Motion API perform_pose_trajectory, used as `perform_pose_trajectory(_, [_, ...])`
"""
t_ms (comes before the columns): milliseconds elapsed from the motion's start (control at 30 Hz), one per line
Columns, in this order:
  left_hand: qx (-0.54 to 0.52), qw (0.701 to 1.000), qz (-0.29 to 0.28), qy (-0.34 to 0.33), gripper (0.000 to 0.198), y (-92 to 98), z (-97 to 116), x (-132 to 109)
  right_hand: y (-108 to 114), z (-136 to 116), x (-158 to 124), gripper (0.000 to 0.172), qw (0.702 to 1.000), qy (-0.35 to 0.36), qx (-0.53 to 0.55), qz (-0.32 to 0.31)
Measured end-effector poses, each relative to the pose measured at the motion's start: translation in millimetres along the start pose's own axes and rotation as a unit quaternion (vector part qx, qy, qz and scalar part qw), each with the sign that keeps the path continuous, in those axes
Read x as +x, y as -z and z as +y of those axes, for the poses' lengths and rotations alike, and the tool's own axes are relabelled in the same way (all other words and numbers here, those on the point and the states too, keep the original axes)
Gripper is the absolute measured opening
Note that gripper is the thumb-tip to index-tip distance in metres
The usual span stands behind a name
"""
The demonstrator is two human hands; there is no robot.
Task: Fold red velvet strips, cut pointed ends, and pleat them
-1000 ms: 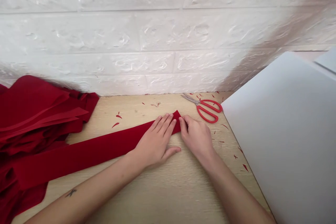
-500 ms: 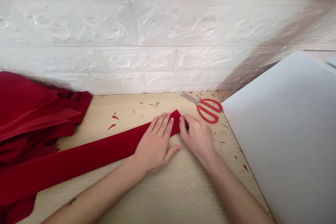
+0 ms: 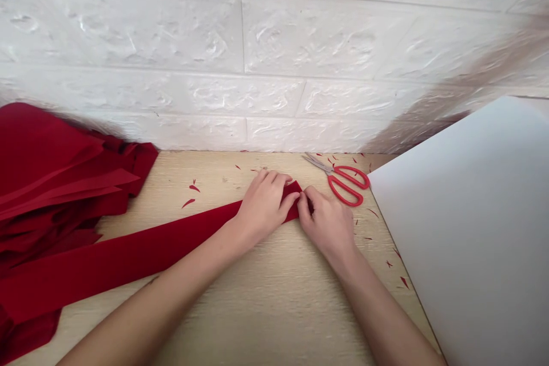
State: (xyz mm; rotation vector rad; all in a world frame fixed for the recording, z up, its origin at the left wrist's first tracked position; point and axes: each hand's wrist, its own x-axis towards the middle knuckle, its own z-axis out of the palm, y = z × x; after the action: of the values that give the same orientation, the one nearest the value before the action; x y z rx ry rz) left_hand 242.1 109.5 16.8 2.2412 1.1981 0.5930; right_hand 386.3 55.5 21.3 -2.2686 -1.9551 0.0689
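Observation:
A long strip of dark red fabric (image 3: 141, 251) runs flat across the table from the left to its pointed end in the middle. My left hand (image 3: 266, 200) lies over the strip near that end. Its fingers bend at the strip's far edge and its thumb presses on the cloth. My right hand (image 3: 328, 220) pinches the tip of the strip, thumb and forefinger together, close beside the left thumb. Scissors with red handles (image 3: 349, 183) lie just beyond my right hand, blades slightly apart.
A crumpled heap of red fabric (image 3: 64, 177) fills the left side against the white brick-patterned wall (image 3: 278, 34). A large white panel (image 3: 467, 217) borders the table (image 3: 266, 309) on the right. Small red scraps (image 3: 189, 202) are scattered about.
My left hand has gone from lying flat with fingers spread to bent fingers, its thumb now on the strip beside the right hand. My right hand keeps its pinch. The view has shifted slightly.

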Motion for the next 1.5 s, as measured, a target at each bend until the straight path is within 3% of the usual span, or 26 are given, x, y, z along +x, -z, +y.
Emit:
perform_pose_trajectory(167, [-0.056,0.998,0.022,0.01,0.014,-4.5,-4.4,11.4,-0.9,4.1,-0.2,0.033,0.999,0.01,0.03,0.007])
perform_pose_trajectory(633, [-0.176,0.982,0.07,0.027,0.008,-9.4,-12.0,11.8,-11.4,12.8,-0.7,0.031,0.989,0.045,0.119,0.08])
perform_pose_trajectory(1167, [-0.242,0.966,0.092,0.023,0.003,-8.4,-11.2,8.4,-11.4,14.6,-1.5,0.026,0.98,0.055,0.177,0.078])
perform_pose_trajectory(1500, [-0.209,0.974,0.088,0.021,0.008,-7.3,-12.7,7.2,-11.3,14.5,-1.4,0.027,0.976,0.056,0.191,0.084])
